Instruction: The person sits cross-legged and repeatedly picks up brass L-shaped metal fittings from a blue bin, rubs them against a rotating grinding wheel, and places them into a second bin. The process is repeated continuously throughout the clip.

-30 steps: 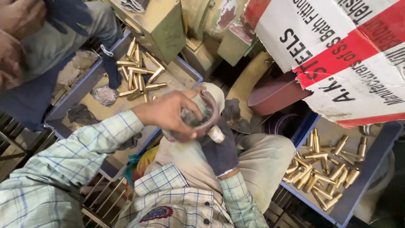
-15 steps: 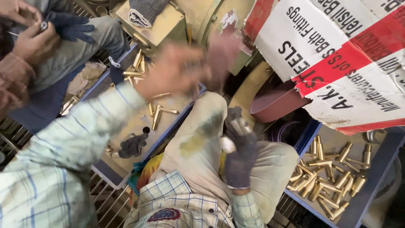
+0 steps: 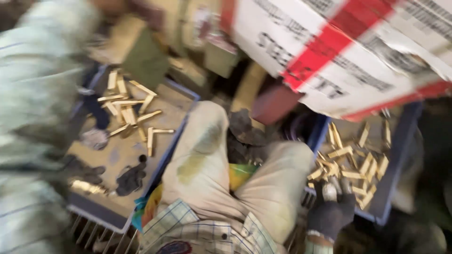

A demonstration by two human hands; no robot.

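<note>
The picture is blurred by motion. My left arm in a pale checked sleeve (image 3: 33, 117) rises up the left side. My left hand (image 3: 110, 4) shows only as a smear at the top edge, and its grip is unclear. My right hand (image 3: 329, 214), in a dark glove, is low on the right at the near edge of a blue tray (image 3: 393, 188). Its fingertips touch the heap of short brass pieces (image 3: 351, 164) there. I cannot tell whether it holds one. My knees in beige trousers (image 3: 202, 155) lie between the two trays.
A second blue tray (image 3: 94, 209) on the left holds scattered brass pieces (image 3: 127, 110) and dark rags (image 3: 129, 178). A white and red cardboard box (image 3: 358, 51) hangs over the upper right. A reddish bowl (image 3: 273, 103) sits beneath it. Olive metal boxes (image 3: 146, 56) stand behind.
My right hand left my lap and went down to the right tray's brass pieces. My left arm swung further up and left. The view shifted and blurred.
</note>
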